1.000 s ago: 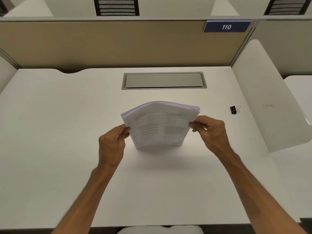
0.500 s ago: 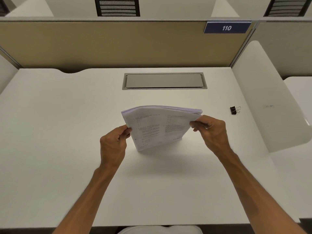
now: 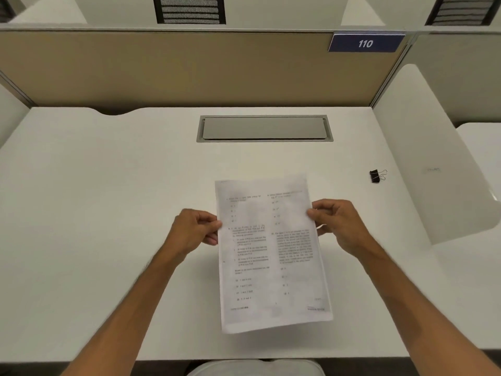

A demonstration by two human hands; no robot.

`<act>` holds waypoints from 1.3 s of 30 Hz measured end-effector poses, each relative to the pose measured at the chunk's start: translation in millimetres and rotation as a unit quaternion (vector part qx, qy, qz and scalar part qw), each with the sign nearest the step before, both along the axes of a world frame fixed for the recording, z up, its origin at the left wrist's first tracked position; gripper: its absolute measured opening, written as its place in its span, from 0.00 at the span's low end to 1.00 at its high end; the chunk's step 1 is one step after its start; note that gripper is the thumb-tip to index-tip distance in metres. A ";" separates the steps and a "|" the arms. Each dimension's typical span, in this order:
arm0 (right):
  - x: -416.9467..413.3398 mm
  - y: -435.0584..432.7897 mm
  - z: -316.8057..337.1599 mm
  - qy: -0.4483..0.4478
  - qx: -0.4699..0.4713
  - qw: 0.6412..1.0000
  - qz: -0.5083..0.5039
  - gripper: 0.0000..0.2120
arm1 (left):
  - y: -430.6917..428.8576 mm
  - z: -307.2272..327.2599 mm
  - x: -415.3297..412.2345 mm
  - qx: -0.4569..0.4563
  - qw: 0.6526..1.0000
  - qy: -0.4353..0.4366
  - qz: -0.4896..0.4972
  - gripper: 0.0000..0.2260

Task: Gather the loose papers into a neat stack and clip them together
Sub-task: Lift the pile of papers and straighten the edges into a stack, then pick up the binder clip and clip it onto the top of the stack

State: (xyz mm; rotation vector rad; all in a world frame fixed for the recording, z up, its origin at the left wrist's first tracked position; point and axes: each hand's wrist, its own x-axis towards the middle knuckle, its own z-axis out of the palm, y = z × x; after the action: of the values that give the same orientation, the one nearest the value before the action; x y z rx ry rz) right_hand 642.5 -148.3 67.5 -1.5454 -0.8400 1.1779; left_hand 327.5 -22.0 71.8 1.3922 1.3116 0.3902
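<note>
A stack of printed white papers is held over the white desk, its printed face turned up toward the camera and its lower edge near the desk's front. My left hand pinches the stack's left edge. On the right edge my right hand grips it the same way. A small black binder clip with silver handles lies on the desk, to the right of the papers and beyond my right hand, apart from both.
A grey cable hatch is set into the desk behind the papers. A tan partition with a blue "110" sign closes the back. A white side panel rises at the right.
The stack stood on its lower edge on the desk with its top bowed. Now both hands have tipped it back toward me, so its face shows flat.
</note>
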 end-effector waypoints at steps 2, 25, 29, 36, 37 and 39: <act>-3.7 -6.7 -20.3 0.013 -0.042 0.999 -0.008 0.04 | -5.7 -22.1 1.1 -0.030 0.999 0.022 -0.001 0.02; 1.6 -28.1 -93.3 0.030 -0.141 0.989 -0.016 0.05 | -0.2 -91.5 23.1 -0.107 0.993 -0.027 0.048 0.06; 2.3 -28.2 -93.8 0.030 -0.140 0.990 -0.014 0.05 | 12.6 -93.3 32.1 -0.105 0.991 -0.034 0.077 0.06; 6.7 -27.6 -95.0 0.033 -0.137 0.990 -0.002 0.06 | 21.0 -95.6 39.7 -0.102 0.990 -0.022 0.094 0.06; 7.0 -27.4 -95.4 0.032 -0.138 0.990 0.000 0.06 | 21.0 -95.6 40.2 -0.100 0.990 -0.021 0.094 0.05; 8.1 -26.8 -96.5 0.033 -0.140 0.990 0.003 0.06 | 21.1 -95.0 40.8 -0.100 0.990 -0.022 0.092 0.05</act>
State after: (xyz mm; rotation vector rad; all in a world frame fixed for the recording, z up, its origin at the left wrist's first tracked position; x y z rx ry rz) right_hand 650.6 -175.1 -29.0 -1.7191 -0.6563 1.3890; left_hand 368.3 -0.9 -23.3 1.0939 1.4061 0.3984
